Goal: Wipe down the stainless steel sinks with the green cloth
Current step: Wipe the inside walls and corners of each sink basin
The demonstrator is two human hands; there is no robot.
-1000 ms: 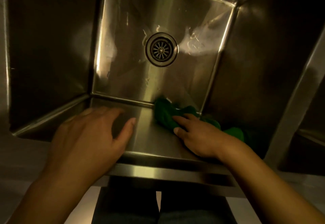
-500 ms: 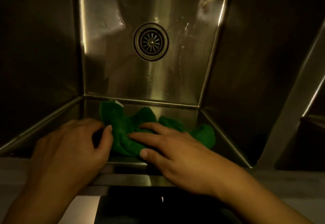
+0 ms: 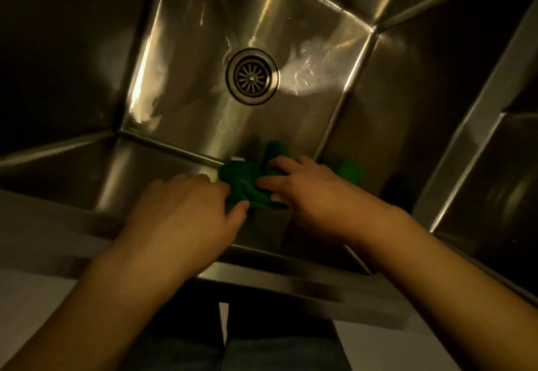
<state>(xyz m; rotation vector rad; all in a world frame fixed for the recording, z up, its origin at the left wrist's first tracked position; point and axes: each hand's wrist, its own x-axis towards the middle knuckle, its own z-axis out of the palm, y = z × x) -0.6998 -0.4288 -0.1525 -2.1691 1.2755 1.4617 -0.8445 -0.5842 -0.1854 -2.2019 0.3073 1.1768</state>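
A deep stainless steel sink (image 3: pixel 186 85) fills the view, with a round drain (image 3: pixel 252 77) in its floor. A crumpled green cloth (image 3: pixel 247 184) lies against the near wall, close to the near right corner. My left hand (image 3: pixel 186 213) grips the cloth's left edge between thumb and fingers. My right hand (image 3: pixel 308 187) presses down on the cloth's right part, fingers spread over it. A bit of cloth (image 3: pixel 350 168) shows beyond my right hand.
A steel divider (image 3: pixel 471 126) separates this basin from a second sink (image 3: pixel 506 184) at the right. The sink's front rim (image 3: pixel 291 286) runs below my forearms. Wet streaks shine on the floor near the drain.
The cloth and both hands have shifted right along the near wall toward the right corner. My left hand now pinches the cloth's edge instead of resting beside it.
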